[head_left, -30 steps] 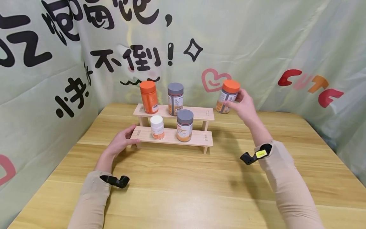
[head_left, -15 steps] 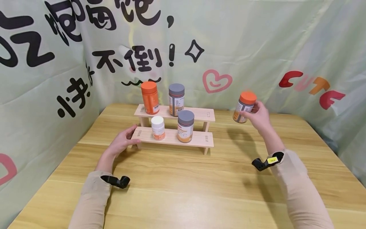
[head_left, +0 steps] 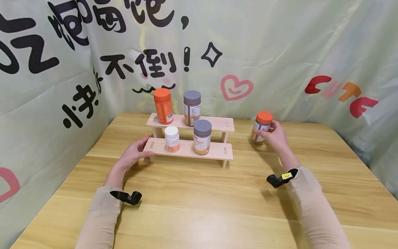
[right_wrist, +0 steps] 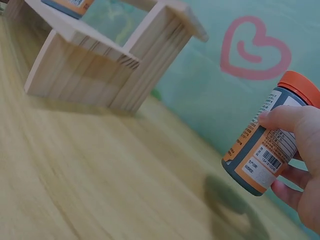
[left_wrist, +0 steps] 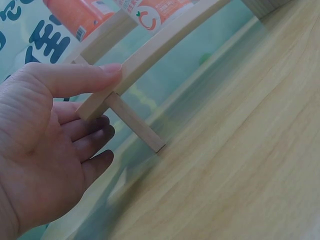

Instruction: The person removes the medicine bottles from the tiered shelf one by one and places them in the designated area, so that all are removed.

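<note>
My right hand [head_left: 276, 135] holds a grey pill bottle with an orange lid [head_left: 262, 126], thumb on one side and fingers on the other. In the right wrist view the bottle [right_wrist: 267, 142] hangs tilted, its base a little apart from its shadow on the table. With the left hand [head_left: 132, 154] I grip the left end of a two-tier wooden shelf [head_left: 186, 149], thumb on top, fingers underneath. On its lower tier stand a white bottle [head_left: 172, 139] and a grey-lidded bottle [head_left: 202, 137]. The upper tier bears an orange bottle [head_left: 163, 106] and another grey-lidded bottle [head_left: 191, 109].
The wooden table [head_left: 199, 200] stretches in front of the shelf and to its right. A pale green cloth [head_left: 280, 52] with black lettering and a pink heart [head_left: 237, 88] hangs behind it and along the left side.
My right hand has carried the orange-lidded pill bottle rightward from beside the upper tier, then lowered it toward the table. The left hand stays on the shelf end.
</note>
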A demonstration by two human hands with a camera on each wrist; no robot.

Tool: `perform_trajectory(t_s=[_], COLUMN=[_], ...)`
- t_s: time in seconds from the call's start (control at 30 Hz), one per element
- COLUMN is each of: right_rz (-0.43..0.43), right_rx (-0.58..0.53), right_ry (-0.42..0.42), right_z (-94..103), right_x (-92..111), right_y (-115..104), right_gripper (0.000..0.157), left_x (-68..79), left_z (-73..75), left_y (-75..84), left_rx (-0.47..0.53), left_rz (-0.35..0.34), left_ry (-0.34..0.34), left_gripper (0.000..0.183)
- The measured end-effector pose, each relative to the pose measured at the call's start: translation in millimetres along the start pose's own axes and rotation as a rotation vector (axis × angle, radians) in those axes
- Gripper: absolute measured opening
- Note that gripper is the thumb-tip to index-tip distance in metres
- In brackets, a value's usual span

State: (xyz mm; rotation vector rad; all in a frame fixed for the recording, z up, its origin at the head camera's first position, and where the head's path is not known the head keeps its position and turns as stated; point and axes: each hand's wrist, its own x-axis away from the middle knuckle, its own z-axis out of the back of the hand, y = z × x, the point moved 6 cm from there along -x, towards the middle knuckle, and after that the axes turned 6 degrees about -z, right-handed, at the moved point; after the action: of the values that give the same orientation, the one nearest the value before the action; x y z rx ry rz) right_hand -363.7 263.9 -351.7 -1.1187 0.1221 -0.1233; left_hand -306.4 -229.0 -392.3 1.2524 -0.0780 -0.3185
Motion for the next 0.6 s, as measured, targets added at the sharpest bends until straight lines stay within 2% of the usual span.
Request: perform_trajectory(t_s=[0.33,0.6], right_rz=[0.011,0.002], right_rx=[-0.018,-0.049], right_ry=[0.026,0.006], right_z=[-12.0,-17.7], right_x=[-7,-8], right_y=[13,18], right_gripper=[0.067,0.066], left_x=[1.0,0.3], left_z=[1.1,1.0], left_y=[-0.2,0.0], left_rx=[0.002,-0.007], left_rz=[0.007,0.007], left_ry=[0.002,-0.003], left_gripper=[0.082,0.082])
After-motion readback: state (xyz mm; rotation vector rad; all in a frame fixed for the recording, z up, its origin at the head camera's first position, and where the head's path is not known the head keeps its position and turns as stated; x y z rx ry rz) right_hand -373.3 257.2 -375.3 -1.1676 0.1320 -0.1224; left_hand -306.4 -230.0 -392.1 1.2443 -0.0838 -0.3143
